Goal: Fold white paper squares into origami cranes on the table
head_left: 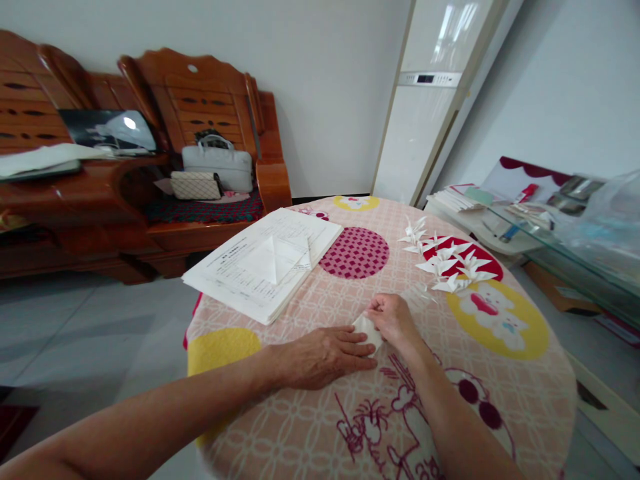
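A small folded piece of white paper (367, 330) lies on the round table's patterned cloth (350, 407). My left hand (320, 355) rests flat on the cloth, fingers stretched out and pressing the paper's left edge. My right hand (393, 318) is closed in a pinch on the paper's right side. Several finished white paper cranes (447, 263) lie in a group on the far right of the table. A stack of printed sheets (260, 263) with a folded white square on top sits on the far left of the table.
A carved wooden bench (150, 153) with a white handbag (219, 167) and a small purse (196, 185) stands behind the table. A tall white air conditioner (425, 100) is in the corner. A glass-topped side table (550, 233) with papers stands at right.
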A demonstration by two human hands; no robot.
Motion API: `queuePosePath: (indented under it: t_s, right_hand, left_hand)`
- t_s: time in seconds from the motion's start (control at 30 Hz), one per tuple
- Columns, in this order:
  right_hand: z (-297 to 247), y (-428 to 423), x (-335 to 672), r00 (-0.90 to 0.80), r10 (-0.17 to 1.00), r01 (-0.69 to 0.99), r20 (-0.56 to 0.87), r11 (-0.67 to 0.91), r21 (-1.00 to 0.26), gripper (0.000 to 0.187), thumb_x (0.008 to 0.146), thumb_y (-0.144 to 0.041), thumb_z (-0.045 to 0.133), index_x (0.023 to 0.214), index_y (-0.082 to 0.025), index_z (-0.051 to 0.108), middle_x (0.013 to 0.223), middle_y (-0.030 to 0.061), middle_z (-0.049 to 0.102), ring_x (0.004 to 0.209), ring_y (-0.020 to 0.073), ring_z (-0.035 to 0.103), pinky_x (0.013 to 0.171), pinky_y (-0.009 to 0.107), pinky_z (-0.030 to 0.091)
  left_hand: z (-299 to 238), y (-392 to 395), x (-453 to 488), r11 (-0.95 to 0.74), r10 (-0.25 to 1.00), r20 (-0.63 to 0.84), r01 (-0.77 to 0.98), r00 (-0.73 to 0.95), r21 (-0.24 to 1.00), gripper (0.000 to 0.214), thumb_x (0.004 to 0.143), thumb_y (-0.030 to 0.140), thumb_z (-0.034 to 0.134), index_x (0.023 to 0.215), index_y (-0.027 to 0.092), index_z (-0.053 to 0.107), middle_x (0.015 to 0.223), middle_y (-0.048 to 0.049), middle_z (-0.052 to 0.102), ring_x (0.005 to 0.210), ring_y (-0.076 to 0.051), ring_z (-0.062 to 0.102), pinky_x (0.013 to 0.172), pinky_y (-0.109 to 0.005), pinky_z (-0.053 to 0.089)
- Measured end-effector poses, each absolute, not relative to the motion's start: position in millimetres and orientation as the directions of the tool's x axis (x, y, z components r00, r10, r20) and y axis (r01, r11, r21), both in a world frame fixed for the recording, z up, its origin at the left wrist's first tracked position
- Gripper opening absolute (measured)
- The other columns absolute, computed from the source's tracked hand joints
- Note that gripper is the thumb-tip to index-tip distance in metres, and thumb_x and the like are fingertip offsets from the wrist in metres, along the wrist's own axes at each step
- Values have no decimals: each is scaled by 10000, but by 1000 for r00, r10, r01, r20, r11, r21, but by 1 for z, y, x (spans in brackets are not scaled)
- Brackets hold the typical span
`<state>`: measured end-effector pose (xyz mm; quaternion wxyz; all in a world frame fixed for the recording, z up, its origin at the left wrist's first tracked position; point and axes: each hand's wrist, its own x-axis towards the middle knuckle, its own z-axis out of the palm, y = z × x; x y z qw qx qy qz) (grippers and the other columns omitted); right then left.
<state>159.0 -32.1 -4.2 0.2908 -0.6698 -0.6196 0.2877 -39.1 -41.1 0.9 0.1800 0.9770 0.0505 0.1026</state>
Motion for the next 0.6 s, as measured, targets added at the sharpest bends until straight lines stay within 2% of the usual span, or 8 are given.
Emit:
queuePosePath:
  t_s: [0.13,0.2,0.27,0.33,0.37,0.43,0.5,0.6]
  right_hand:
    - [-3,-33,159,97,987,546,-125,-158,-823,67,675,-175,580,609,-178,569,445,-44,521,394,91,468,419,194,330]
    - [-3,-35,161,103,980,494,-170,-199,-846,44,656,-165,560,615,-179,562,446,-45,522,370,92,470,386,190,330]
    - [-3,-38,166,106,975,450,-197,-224,-865,20,649,-181,551,649,-176,570,454,-46,532,350,94,472,362,189,334]
    - [-3,-41,173,123,966,352,-227,-256,-900,104,666,-234,560,740,-169,593,469,-53,544,320,84,446,335,184,313]
    - [-3,-42,178,157,959,288,-238,-274,-918,158,681,-275,567,791,-166,601,474,-59,545,302,77,423,316,180,280]
    - [-4,-43,186,237,947,229,-218,-273,-934,224,708,-353,577,825,-163,604,470,-65,530,288,72,401,296,180,230]
    - [-4,-43,192,267,950,257,-163,-233,-938,243,723,-391,581,792,-160,612,487,-55,537,308,73,417,308,185,246]
    - [-5,-42,194,185,976,359,-118,-179,-916,234,730,-386,590,718,-154,625,512,-34,559,365,86,457,364,199,333]
  left_hand:
    - [5,-43,-43,-877,128,168,32,977,479,435,942,109,353,1332,211,515,1367,-98,544,1256,-198,515,1133,-389,321]
    - [8,-41,-47,-811,140,176,11,974,585,380,940,145,390,1260,212,583,1297,-95,603,1182,-204,573,1077,-381,390]
    - [11,-34,-50,-693,248,153,65,957,718,281,936,228,449,1094,173,674,1078,-85,706,974,-193,663,889,-309,509]
    - [13,-22,-48,-542,484,77,229,872,809,314,935,332,468,910,127,704,793,-51,714,712,-157,661,631,-231,504]
    - [14,-15,-45,-492,613,75,305,786,815,344,932,365,466,869,121,701,740,-39,694,664,-145,640,577,-217,471]
    - [14,-1,-34,-452,765,115,401,634,797,311,888,387,529,965,133,692,787,-31,695,697,-139,632,607,-215,458]
    - [13,10,-21,-447,805,77,516,588,731,381,797,405,632,1066,139,674,775,-24,696,687,-143,629,628,-228,455]
    - [10,17,-4,-480,808,44,614,587,627,393,767,426,642,1043,149,680,771,-19,692,684,-153,620,614,-236,429]
